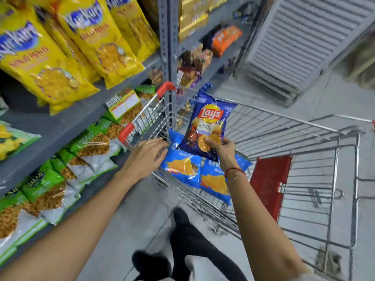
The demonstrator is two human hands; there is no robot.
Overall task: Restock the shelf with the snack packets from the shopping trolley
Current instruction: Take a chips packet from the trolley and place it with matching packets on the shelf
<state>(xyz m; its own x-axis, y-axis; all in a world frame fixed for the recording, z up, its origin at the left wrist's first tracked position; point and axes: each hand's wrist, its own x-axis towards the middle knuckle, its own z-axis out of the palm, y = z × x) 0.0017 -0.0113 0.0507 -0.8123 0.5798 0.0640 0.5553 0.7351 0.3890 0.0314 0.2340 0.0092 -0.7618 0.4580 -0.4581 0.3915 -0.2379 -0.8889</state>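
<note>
My right hand [220, 148] grips a dark blue Lay's packet [207, 122] by its lower edge and holds it upright over the wire shopping trolley [284, 126]. Light blue snack packets [182, 169] lie in the trolley's near-left corner below it. My left hand [145, 157] hovers with fingers spread over the trolley's left rim, just beside those packets, holding nothing. The grey metal shelf [60, 122] runs along the left, with yellow packets [67, 47] above and green and white packets [60, 179] below.
A grey upright post [167, 37] divides the shelving; more packets [225, 39] sit on shelves behind the trolley. A red flap [269, 183] stands inside the trolley. A slatted white panel [304, 37] leans at the right. My dark-trousered leg [188, 236] stands on the tiled floor.
</note>
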